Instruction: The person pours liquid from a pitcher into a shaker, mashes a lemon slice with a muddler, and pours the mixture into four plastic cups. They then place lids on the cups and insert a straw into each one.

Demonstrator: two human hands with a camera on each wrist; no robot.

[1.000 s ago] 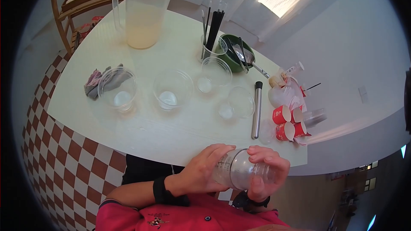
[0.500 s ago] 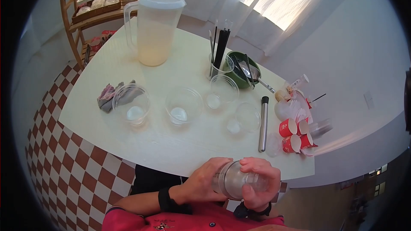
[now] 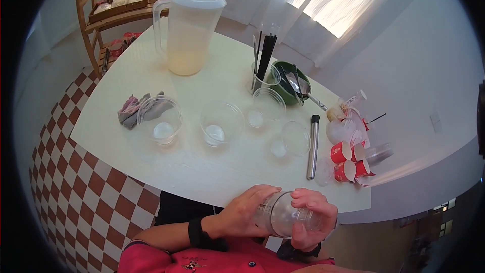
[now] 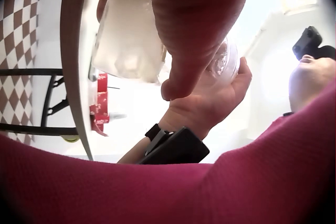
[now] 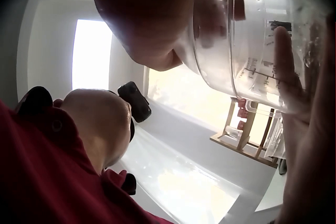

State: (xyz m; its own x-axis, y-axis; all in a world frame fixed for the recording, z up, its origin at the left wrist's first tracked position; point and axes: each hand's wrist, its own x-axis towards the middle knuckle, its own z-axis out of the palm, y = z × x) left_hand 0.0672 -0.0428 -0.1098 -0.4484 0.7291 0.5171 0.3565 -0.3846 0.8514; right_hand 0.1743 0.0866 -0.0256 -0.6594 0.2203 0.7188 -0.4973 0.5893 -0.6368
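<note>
A clear shaker (image 3: 281, 214) is held on its side between both hands, just off the table's near edge. My left hand (image 3: 245, 212) grips the body with the printed scale, and my right hand (image 3: 317, 216) curls round the narrower top end. Close up in the right wrist view, dark measuring marks show on the clear wall of the shaker (image 5: 252, 61). The left wrist view shows the base end of the shaker (image 4: 128, 40) looking cloudy white inside.
Clear plastic cups (image 3: 221, 124) stand in a row on the white table (image 3: 192, 169). A lidded pitcher (image 3: 189, 35) of pale liquid stands behind. To the right are a muddler (image 3: 313, 146), red paper cups (image 3: 344, 171) and a green bowl (image 3: 292, 81) of utensils; a grey cloth (image 3: 132, 112) lies left.
Both hands keep their grip on the shaker while it swings slightly, its top end coming inward and then back out to the right. The head view has shifted, so the table sits lower.
</note>
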